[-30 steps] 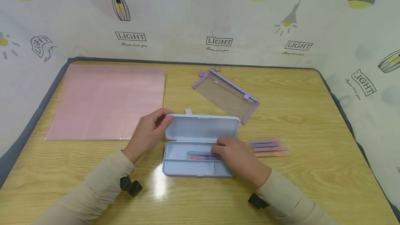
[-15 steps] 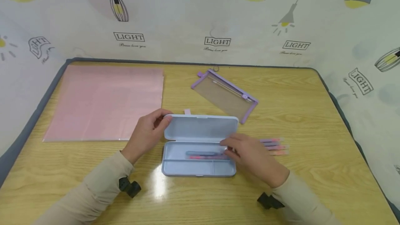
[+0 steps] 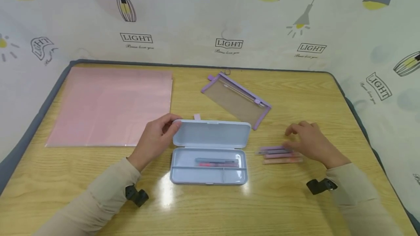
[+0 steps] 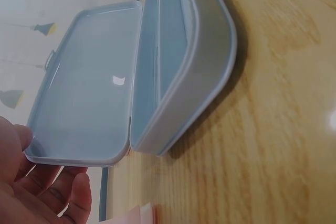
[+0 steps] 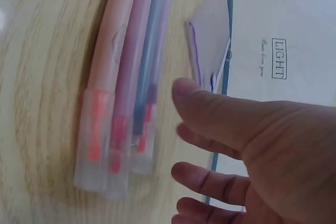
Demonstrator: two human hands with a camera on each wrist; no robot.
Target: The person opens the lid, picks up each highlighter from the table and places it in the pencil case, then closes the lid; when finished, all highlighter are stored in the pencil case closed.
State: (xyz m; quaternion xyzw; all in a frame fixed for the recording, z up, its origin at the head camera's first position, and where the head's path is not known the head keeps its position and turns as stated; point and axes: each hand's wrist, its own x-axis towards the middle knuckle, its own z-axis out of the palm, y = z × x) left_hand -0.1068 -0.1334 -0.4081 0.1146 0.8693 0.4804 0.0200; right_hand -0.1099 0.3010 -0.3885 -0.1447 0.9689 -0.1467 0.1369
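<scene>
A light blue pencil case (image 3: 197, 176) lies open on the table, its lid (image 3: 211, 134) tilted up at the back. My left hand (image 3: 155, 137) pinches the lid's left corner; in the left wrist view the thumb and fingers are at that corner. Inside the long compartment lie a blue pen (image 3: 213, 160) and a pink-and-purple one (image 3: 214, 165). To the right of the case, several highlighters (image 3: 277, 161) with clear caps lie side by side. My right hand (image 3: 311, 143) hovers at their capped ends, fingers loosely bent and holding nothing; the right wrist view shows the thumb apart from the highlighters (image 5: 107, 51).
A pink translucent folder (image 3: 111, 105) lies flat at the back left. Behind the case is a mesh zip pouch (image 3: 229, 101) with purple edging. A pale tab (image 3: 197, 117) shows behind the lid. A printed curtain (image 3: 183, 17) borders the table's far edge.
My right hand has left the case's compartment and moved right to the highlighters, leaving the two pens inside in view. My left hand has stayed at the lid's corner.
</scene>
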